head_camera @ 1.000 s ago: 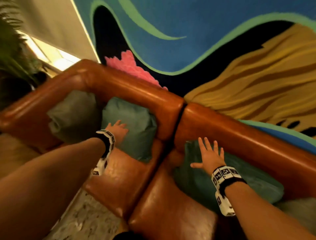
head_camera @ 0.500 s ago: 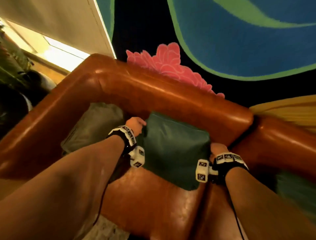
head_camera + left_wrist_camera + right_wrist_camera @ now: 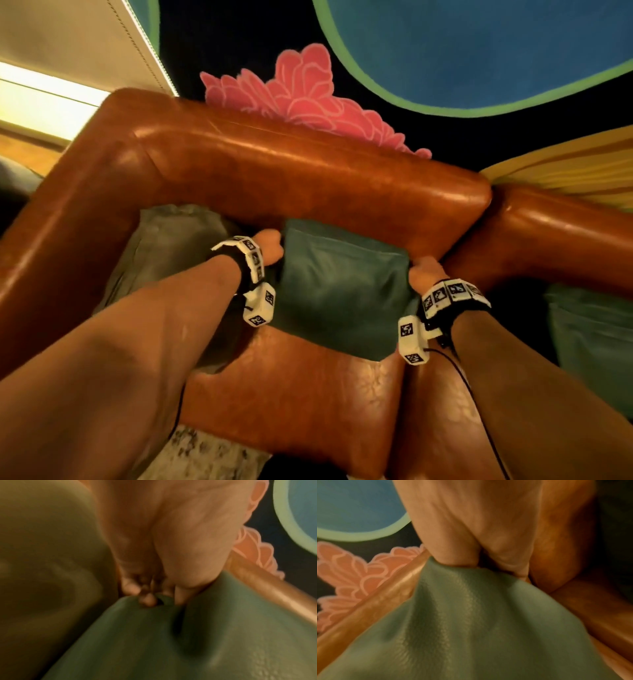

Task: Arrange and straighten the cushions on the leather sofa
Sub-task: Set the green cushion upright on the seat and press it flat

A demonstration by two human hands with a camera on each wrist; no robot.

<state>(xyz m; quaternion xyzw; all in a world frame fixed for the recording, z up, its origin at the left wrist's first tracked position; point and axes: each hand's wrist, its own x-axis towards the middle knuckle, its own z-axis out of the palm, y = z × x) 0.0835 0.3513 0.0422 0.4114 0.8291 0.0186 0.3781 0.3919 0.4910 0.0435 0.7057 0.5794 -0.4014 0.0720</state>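
green cushion (image 3: 337, 294) is stood against the sofa backrest (image 3: 308, 171), on the seat. its top corners are pinched by left hand (image 3: 270, 248) and right hand (image 3: 424, 274), both grips closed on it, likely so it can be squared up evenly.

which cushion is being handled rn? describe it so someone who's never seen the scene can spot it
Start at the brown leather sofa under the pink flower on the mural. Against its backrest stands the teal cushion, gripped at its upper corners by the left hand and right hand. The grey-olive cushion to its left and another teal cushion far right are untouched.
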